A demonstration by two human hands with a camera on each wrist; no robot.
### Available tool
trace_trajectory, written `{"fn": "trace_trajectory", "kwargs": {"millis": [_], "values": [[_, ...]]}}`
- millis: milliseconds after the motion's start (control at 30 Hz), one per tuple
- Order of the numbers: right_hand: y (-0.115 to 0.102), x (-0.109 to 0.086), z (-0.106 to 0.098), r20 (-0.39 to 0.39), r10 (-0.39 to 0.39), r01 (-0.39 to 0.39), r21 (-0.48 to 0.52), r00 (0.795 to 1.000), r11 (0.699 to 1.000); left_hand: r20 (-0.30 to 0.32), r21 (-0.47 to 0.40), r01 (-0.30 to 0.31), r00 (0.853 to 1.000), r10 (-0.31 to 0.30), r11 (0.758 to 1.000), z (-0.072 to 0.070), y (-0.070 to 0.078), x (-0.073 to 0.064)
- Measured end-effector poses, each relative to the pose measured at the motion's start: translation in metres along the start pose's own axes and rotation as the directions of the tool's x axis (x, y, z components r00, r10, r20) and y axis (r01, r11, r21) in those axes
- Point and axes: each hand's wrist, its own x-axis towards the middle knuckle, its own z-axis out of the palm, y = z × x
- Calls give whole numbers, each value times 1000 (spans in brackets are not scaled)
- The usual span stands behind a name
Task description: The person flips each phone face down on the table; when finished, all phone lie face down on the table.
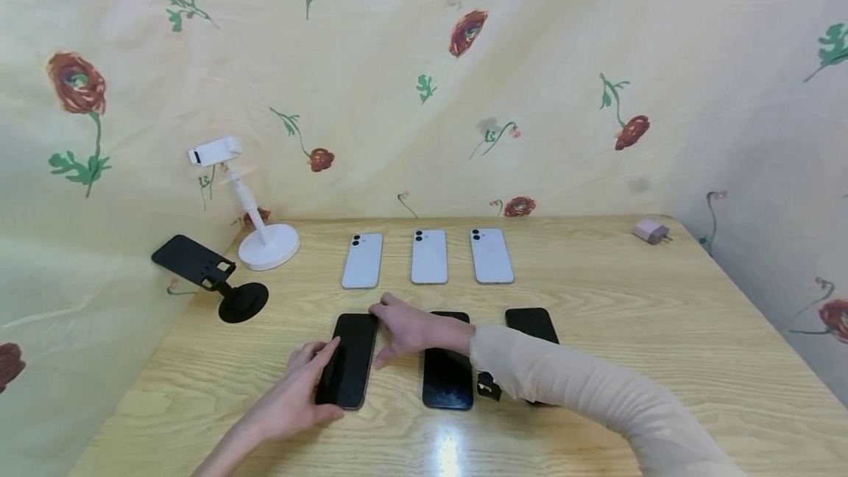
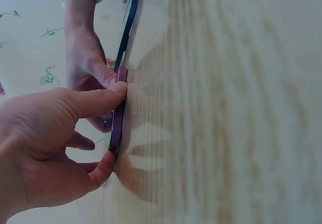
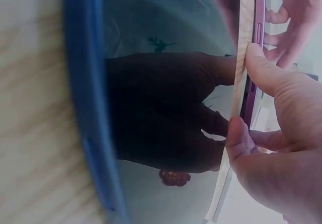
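A dark-screened smartphone with a purple-red frame lies screen up on the wooden table, at the left of a row of similar phones. My left hand holds it, the thumb at the near edge and the fingers at the left side. Reaching across from the right, my right hand grips its far right corner and right side, thumb and fingertips on the frame. Beneath the right forearm lies a second black-screened phone, whose blue edge fills the left of the right wrist view.
A third dark phone is partly hidden by the right sleeve. Behind, three pale phones lie backs up. At left stand a black phone holder and a white phone stand. A charger plug sits far right.
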Motion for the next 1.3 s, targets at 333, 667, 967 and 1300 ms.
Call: {"fn": "trace_trajectory", "kwargs": {"millis": [333, 667, 967, 1300], "values": [[-3, 4, 4, 14, 40, -39, -58, 999, 998, 57, -4, -22, 998, 23, 1000, -2, 0, 2], [-5, 4, 7, 5, 5, -4, -150, 1000, 989, 59, 5, -41, 997, 40, 999, 0, 1, 2], [-3, 2, 7, -3, -47, 46, -202, 999, 978, 66, 17, -12, 998, 11, 1000, 1, 2, 2], [-3, -2, 5, 2, -56, 56, -190, 998, 980, 55, 5, -29, 998, 28, 1000, 1, 3, -1]]}}
